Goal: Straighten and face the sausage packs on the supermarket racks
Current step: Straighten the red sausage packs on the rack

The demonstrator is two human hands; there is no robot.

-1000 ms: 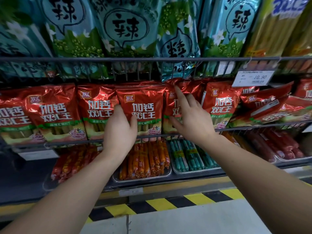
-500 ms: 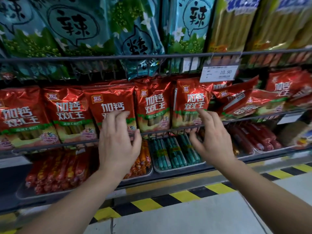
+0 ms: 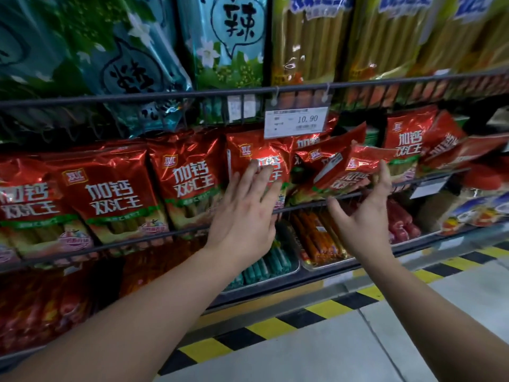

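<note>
Red foil sausage packs stand in a row on the middle wire rack (image 3: 154, 239). My left hand (image 3: 245, 213) lies flat with straight fingers against an upright red pack (image 3: 256, 155). Just right of it, several red packs (image 3: 341, 169) lean tilted and slumped over one another. My right hand (image 3: 363, 216) is spread in front of them, fingertips at the right edge of the tilted pack, thumb near the rack rail; it holds nothing. Upright packs (image 3: 110, 194) fill the rack to the left.
A price tag (image 3: 296, 122) reading 10.90 hangs from the upper rail. Teal and yellow packs (image 3: 305, 37) hang above. Metal trays (image 3: 325, 264) of loose sausages sit below the rack. A yellow-black striped strip (image 3: 278, 326) runs along the floor at the shelf base.
The view has shifted right along the rack. Both hands moved right: the left now presses a pack further right, and the right has risen to the slumped packs.
</note>
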